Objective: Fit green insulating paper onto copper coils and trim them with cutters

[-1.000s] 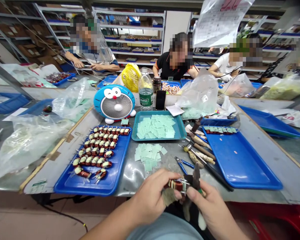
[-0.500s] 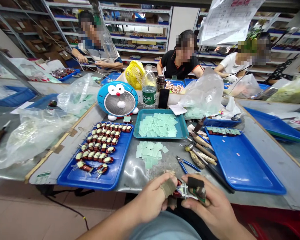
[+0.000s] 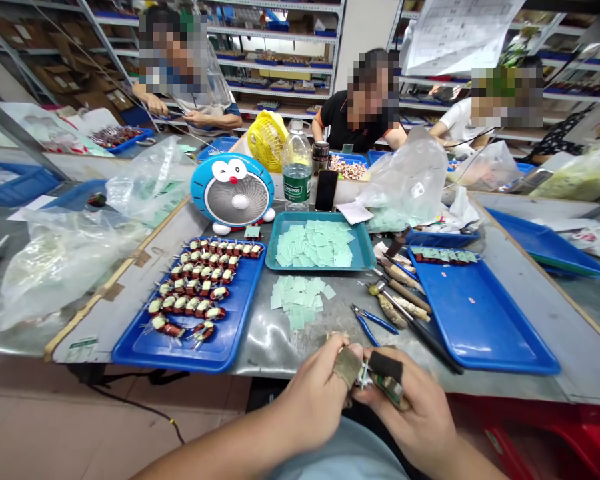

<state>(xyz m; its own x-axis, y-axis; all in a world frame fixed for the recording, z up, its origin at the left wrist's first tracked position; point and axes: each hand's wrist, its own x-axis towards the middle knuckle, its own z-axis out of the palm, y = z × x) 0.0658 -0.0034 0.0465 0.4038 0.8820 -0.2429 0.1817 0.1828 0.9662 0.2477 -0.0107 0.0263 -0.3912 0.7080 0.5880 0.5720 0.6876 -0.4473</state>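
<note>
Above the table's front edge, my left hand [image 3: 321, 383] and my right hand [image 3: 414, 395] meet, both closed. Between them is a small wire-wound coil [image 3: 364, 375]; its silvery leads show, while the fingers cover nearly all of its body. Cloth-like bands wrap fingers on both hands. Something dark and greenish sits in my right fingers, too hidden to name. Just beyond the hands lie blue-handled cutters [image 3: 373, 323] and a loose pile of pale green square sheets [image 3: 299, 300]. More such sheets fill a teal tray [image 3: 321, 265] behind.
At left, a blue tray [image 3: 217, 357] bears rows of copper coils. Another blue tray [image 3: 495, 313] at right has a few sheet-topped coils. A hammer [image 3: 414, 323] and other hand tools lie beside it. Behind stand a blue fan [image 3: 233, 190] and a bottle [image 3: 297, 170]. Several people sit opposite.
My hands have drawn closer together, and the coil's red winding, visible earlier between them, is now covered by fingers. The view has shifted slightly.
</note>
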